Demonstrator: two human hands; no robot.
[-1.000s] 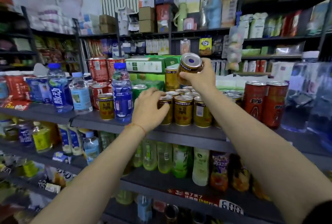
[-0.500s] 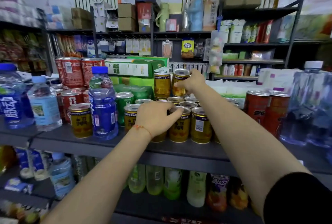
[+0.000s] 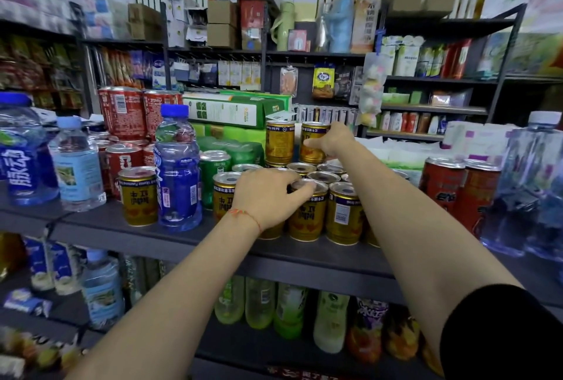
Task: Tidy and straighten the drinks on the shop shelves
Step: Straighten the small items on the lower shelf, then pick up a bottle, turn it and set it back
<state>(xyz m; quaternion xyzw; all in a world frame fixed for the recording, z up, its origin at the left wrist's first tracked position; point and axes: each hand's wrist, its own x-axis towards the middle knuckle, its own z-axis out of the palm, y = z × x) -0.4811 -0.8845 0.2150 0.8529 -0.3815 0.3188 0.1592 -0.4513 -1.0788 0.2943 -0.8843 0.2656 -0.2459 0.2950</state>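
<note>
Now, from the head camera, the right hand (image 3: 333, 141) grips a gold can (image 3: 312, 143) in the upper layer, thumb and fingers curled round its side; this can stands on the lower gold cans, just beside a second stacked gold can (image 3: 279, 141). The left hand (image 3: 268, 196) rests with bent fingers over the front-row gold cans (image 3: 306, 215) on the grey shelf (image 3: 195, 242). A blue bottle (image 3: 178, 169) stands to the left.

Both arms outstretched, left hand (image 3: 268, 196) lower, right hand (image 3: 333, 140) curled.
</note>
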